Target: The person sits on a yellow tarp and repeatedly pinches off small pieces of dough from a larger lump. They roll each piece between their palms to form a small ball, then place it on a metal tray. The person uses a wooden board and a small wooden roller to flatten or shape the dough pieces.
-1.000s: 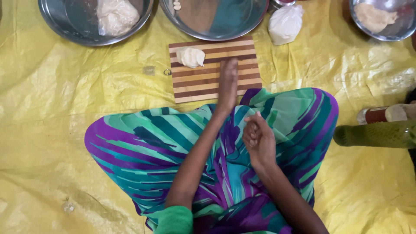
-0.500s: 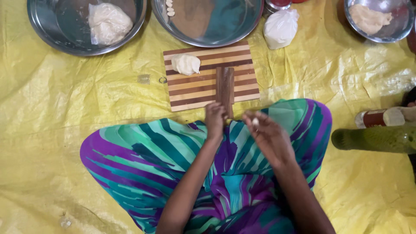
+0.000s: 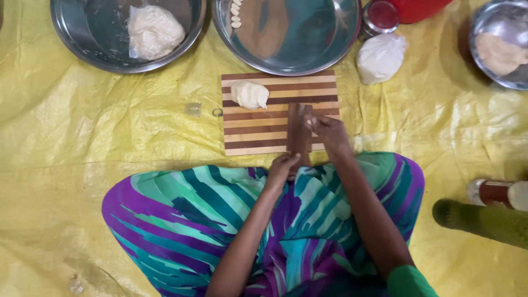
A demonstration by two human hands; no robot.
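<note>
The left hand (image 3: 281,168) grasps the near end of a brown wooden tool (image 3: 300,132) lying across the near right edge of the striped cutting board (image 3: 258,129), while the right hand (image 3: 328,133) curls its fingers on the tool's right side. A dough ball (image 3: 249,94) sits at the board's far left corner. Beyond the board, a left steel bowl (image 3: 82,38) holds bagged dough (image 3: 155,31), and a middle steel bowl (image 3: 324,44) holds small pale pieces (image 3: 236,13).

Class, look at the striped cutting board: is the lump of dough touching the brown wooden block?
Apart. The head view shows bare board stripes between the dough lump and the brown wooden block.
</note>
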